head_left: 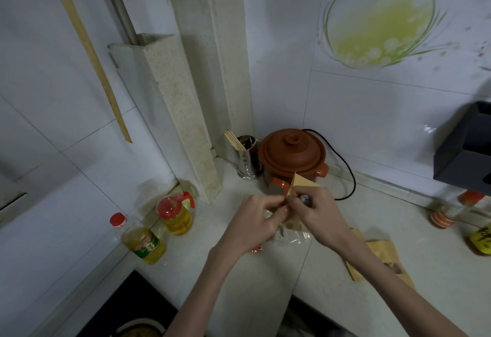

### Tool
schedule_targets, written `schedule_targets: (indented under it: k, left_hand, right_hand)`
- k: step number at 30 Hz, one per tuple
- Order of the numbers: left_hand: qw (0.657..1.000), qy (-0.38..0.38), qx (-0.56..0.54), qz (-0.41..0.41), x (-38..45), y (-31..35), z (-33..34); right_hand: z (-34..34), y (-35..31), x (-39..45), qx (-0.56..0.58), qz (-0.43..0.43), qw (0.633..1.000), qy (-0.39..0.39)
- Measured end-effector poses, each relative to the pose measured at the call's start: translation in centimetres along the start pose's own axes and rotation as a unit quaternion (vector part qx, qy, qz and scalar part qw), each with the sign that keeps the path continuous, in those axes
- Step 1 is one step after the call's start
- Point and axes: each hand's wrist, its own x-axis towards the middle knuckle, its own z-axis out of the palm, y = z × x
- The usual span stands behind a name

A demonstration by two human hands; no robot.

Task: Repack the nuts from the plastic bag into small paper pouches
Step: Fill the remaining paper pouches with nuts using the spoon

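- Paper pouch [301,183], brown, is held up over the corner of the worktop [252,278], in front of the clay pot; its upper flap stands up between the two hands.
- Left hand [255,223] has thumb and fingers curled in, pinching the pouch's left edge.
- Right hand [317,215] is curled round the pouch's right side; a small shiny thing shows at its knuckles, too blurred to tell what it is.
- Plastic bag [292,235], clear and crumpled, lies on the worktop just under both hands; what it holds cannot be made out.
- More flat paper pouches [382,253] lie on the worktop to the right, partly hidden by the right forearm.
- Clay pot [292,154], reddish brown with a knobbed lid, stands in the corner behind the hands; a black cord [350,177] curves round its right side.
- Metal holder [247,158] with chopsticks in it stands just left of the pot.
- Two oil bottles stand on the left: a small jug with a red cap and handle [176,214], and nearer the edge a taller bottle with a red cap [142,242].
- Jars with red lids [442,217] sit at the far right, under a dark box [467,150] fixed to the tiled wall.
- Green apple picture [380,23] decorates the wall tiles above.
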Motion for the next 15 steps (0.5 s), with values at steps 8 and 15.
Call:
schedule_targets:
  k: [8,15]
  left_hand:
    - [0.990,-0.039,-0.123,-0.062,-0.2,-0.3,0.9]
    - [0.981,-0.042,-0.169,-0.081,-0.4,-1.6,1.5]
  right_hand:
    - [-0.8,0.8,-0.1,-0.050,-0.014,0.998,-0.038]
    - [-0.6,1.2,-0.2,-0.057,-0.039,0.996,-0.048]
